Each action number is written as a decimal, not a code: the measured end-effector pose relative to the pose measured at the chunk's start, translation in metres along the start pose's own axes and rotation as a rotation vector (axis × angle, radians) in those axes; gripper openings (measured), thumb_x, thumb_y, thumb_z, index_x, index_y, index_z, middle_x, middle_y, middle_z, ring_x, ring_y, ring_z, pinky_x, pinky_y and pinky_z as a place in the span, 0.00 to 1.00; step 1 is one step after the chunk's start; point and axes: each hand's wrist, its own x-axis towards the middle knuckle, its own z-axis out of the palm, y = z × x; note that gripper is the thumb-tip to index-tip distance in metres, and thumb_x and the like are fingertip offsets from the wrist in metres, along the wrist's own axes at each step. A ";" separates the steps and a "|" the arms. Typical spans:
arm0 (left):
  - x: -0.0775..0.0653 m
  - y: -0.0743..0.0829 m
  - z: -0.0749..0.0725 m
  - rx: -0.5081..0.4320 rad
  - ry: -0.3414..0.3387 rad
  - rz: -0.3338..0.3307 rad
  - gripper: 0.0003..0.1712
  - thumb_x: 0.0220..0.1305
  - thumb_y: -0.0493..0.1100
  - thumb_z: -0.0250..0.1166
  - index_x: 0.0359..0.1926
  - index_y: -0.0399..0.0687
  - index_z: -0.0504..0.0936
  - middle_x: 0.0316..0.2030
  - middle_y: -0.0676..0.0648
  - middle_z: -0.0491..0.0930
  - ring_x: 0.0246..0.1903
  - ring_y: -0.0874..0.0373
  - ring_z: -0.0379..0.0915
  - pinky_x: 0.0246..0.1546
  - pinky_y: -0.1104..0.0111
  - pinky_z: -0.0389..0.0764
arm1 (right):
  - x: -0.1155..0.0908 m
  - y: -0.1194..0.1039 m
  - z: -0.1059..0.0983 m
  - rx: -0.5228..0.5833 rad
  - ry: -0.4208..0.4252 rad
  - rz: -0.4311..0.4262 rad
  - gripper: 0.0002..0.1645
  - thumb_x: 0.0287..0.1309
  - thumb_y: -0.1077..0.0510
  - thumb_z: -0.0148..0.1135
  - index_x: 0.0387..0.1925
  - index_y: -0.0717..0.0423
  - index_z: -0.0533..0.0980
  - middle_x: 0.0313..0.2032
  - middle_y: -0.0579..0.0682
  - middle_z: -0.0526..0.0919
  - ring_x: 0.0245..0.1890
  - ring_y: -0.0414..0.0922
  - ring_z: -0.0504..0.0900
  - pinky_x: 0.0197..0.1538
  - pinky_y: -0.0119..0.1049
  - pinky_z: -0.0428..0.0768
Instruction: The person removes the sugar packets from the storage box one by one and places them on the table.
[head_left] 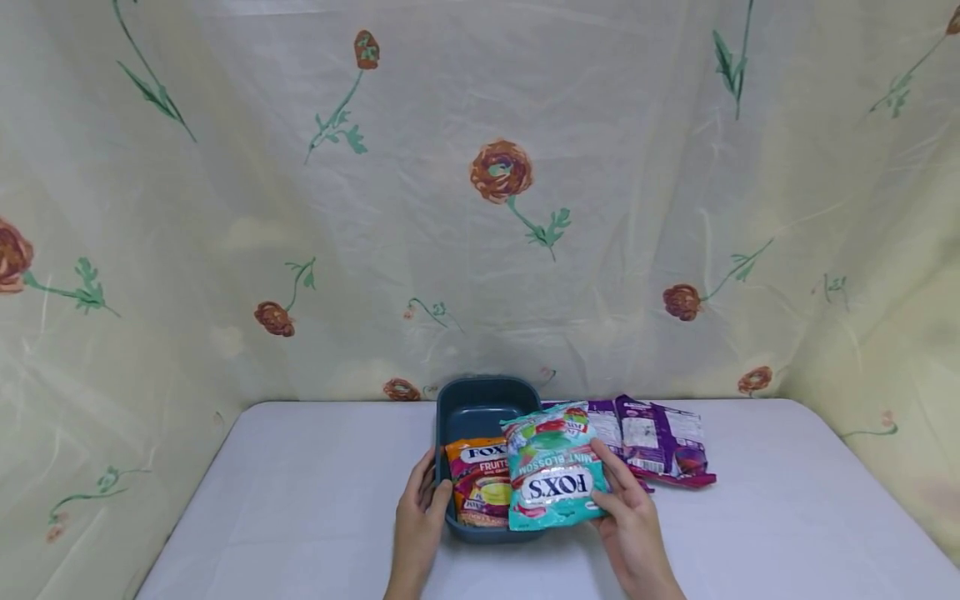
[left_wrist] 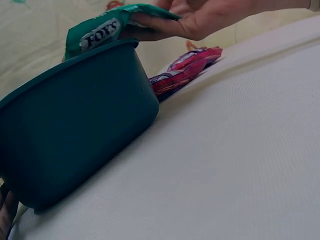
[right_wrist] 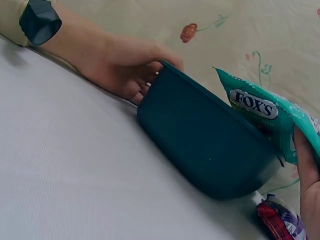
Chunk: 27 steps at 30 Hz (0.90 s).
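A dark blue plastic bin (head_left: 489,389) stands on the table. An orange and maroon bag of Fox's fruit candy (head_left: 480,492) lies in its near part. My left hand (head_left: 422,508) grips the bin's left side, thumb at the rim and fingers along the outer wall. Over the bin's right rim, my right hand (head_left: 628,512) holds a teal bag of Fox's Mint Blossom candy (head_left: 555,462) by its right edge, thumb on top. In the right wrist view that teal bag (right_wrist: 255,107) tilts above the rim. It hides part of the orange bag.
Purple candy bags (head_left: 663,442) lie on the table right of the bin, one partly behind the teal bag. A white cloth covers the table (head_left: 315,483). Behind it hangs a flower-patterned curtain (head_left: 420,217), which also runs along both sides.
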 end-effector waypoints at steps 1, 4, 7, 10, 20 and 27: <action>0.000 0.000 0.000 -0.002 -0.001 0.000 0.29 0.66 0.44 0.56 0.67 0.56 0.64 0.66 0.46 0.67 0.63 0.48 0.67 0.64 0.55 0.69 | -0.001 0.000 -0.001 -0.002 0.006 0.005 0.39 0.61 0.71 0.40 0.72 0.48 0.52 0.74 0.51 0.46 0.55 0.28 0.72 0.54 0.28 0.79; 0.001 0.000 0.000 -0.012 0.000 -0.004 0.29 0.66 0.44 0.56 0.67 0.57 0.64 0.66 0.47 0.67 0.64 0.49 0.66 0.65 0.55 0.69 | -0.003 0.000 -0.005 -0.011 0.012 0.011 0.39 0.61 0.70 0.41 0.73 0.47 0.52 0.74 0.50 0.46 0.55 0.28 0.72 0.54 0.28 0.79; 0.002 0.000 -0.001 -0.011 0.000 -0.005 0.29 0.66 0.44 0.56 0.68 0.57 0.64 0.66 0.47 0.67 0.64 0.49 0.66 0.65 0.55 0.69 | -0.005 0.000 -0.009 -0.007 0.006 -0.004 0.39 0.61 0.69 0.43 0.73 0.47 0.52 0.73 0.50 0.47 0.55 0.28 0.72 0.54 0.28 0.79; 0.002 0.001 -0.002 -0.003 0.005 -0.001 0.29 0.66 0.44 0.56 0.68 0.57 0.64 0.66 0.47 0.67 0.64 0.49 0.66 0.65 0.55 0.69 | -0.007 0.001 -0.014 0.006 -0.010 -0.014 0.40 0.61 0.69 0.45 0.73 0.48 0.51 0.74 0.52 0.45 0.56 0.27 0.72 0.56 0.27 0.78; 0.002 -0.001 -0.002 -0.005 -0.016 -0.011 0.29 0.67 0.45 0.56 0.68 0.57 0.63 0.67 0.47 0.66 0.65 0.48 0.65 0.65 0.54 0.68 | -0.011 0.008 -0.026 0.046 -0.060 -0.109 0.39 0.60 0.71 0.46 0.72 0.56 0.50 0.63 0.32 0.66 0.57 0.27 0.72 0.57 0.26 0.77; 0.001 -0.001 0.000 -0.015 -0.022 -0.007 0.29 0.67 0.45 0.56 0.68 0.59 0.64 0.67 0.47 0.66 0.65 0.49 0.65 0.66 0.55 0.68 | -0.017 0.011 -0.036 0.031 -0.038 -0.113 0.40 0.60 0.70 0.47 0.73 0.55 0.49 0.65 0.30 0.64 0.57 0.25 0.72 0.57 0.26 0.77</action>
